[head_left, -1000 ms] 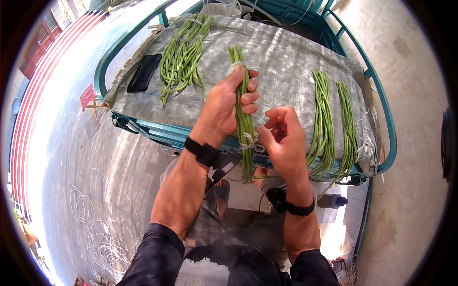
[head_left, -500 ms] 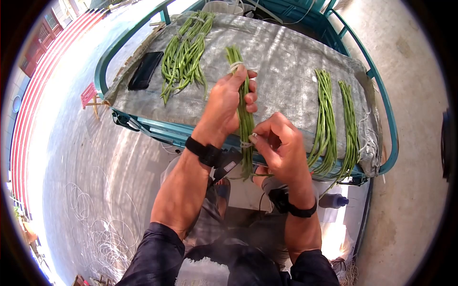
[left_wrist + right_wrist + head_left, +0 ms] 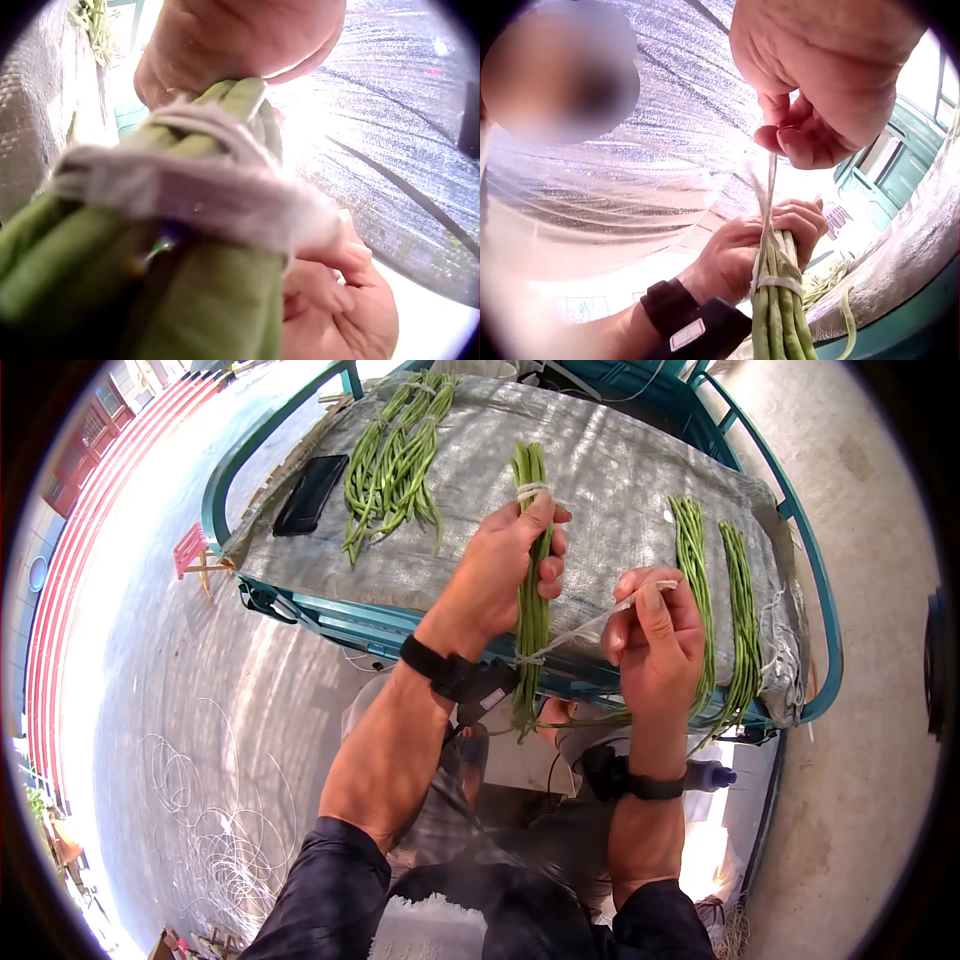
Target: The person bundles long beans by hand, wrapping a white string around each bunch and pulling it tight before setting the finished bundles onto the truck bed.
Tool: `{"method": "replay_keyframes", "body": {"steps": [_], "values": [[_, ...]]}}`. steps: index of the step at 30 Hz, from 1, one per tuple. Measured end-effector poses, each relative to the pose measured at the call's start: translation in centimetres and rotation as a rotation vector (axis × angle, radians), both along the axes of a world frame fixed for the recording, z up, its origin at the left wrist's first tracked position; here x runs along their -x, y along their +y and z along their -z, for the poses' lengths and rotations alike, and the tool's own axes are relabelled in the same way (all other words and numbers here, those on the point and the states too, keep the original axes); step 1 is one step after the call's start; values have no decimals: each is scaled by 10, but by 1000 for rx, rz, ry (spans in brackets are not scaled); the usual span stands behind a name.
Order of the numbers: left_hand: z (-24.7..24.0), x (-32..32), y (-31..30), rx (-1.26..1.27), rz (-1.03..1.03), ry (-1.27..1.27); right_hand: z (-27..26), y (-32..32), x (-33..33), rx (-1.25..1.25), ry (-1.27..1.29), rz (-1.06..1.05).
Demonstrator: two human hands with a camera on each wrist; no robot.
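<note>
My left hand (image 3: pixel 500 570) grips a bundle of long green beans (image 3: pixel 533 605) around its middle, above the front edge of a cloth-covered cart. A pale band (image 3: pixel 530 491) circles the bundle's upper end, just past the thumb. Around the lower end runs a whitish strip (image 3: pixel 580 632), stretched up and right to my right hand (image 3: pixel 660 645), which pinches its free end between thumb and fingers. Up close in the left wrist view, the wrapped strip (image 3: pixel 187 191) crosses the thick beans. In the right wrist view the strip (image 3: pixel 771 184) rises taut from the bundle.
On the grey woven cover (image 3: pixel 600 480) lie tied beans (image 3: pixel 395 475) at the left beside a black phone (image 3: pixel 310 495). Two loose bean piles, one nearer (image 3: pixel 694 560) and one farther right (image 3: pixel 741 620), lie by the teal rail (image 3: pixel 815 590). A bottle (image 3: pixel 708 775) stands below.
My right hand has pulled away from the bundle, up and to the right, drawing the strip out straight. The left hand keeps its hold; it and the bundle have shifted slightly right.
</note>
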State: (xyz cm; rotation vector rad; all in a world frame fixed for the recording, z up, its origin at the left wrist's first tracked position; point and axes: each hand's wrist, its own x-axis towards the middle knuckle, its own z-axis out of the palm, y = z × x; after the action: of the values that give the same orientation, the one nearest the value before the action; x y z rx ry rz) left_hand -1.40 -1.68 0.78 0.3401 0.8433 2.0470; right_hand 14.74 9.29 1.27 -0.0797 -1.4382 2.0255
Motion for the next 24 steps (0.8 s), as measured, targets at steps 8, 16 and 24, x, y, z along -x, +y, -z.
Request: {"method": "replay_keyframes", "body": {"steps": [8, 16, 24], "values": [[1, -3, 2, 2, -57, 13, 1, 5, 0, 100, 91, -4], [3, 3, 1, -7, -197, -40, -2, 11, -13, 236, 224, -597], [1, 2, 0, 14, -180, -2, -10, 9, -20, 438, 537, -1118]]}}
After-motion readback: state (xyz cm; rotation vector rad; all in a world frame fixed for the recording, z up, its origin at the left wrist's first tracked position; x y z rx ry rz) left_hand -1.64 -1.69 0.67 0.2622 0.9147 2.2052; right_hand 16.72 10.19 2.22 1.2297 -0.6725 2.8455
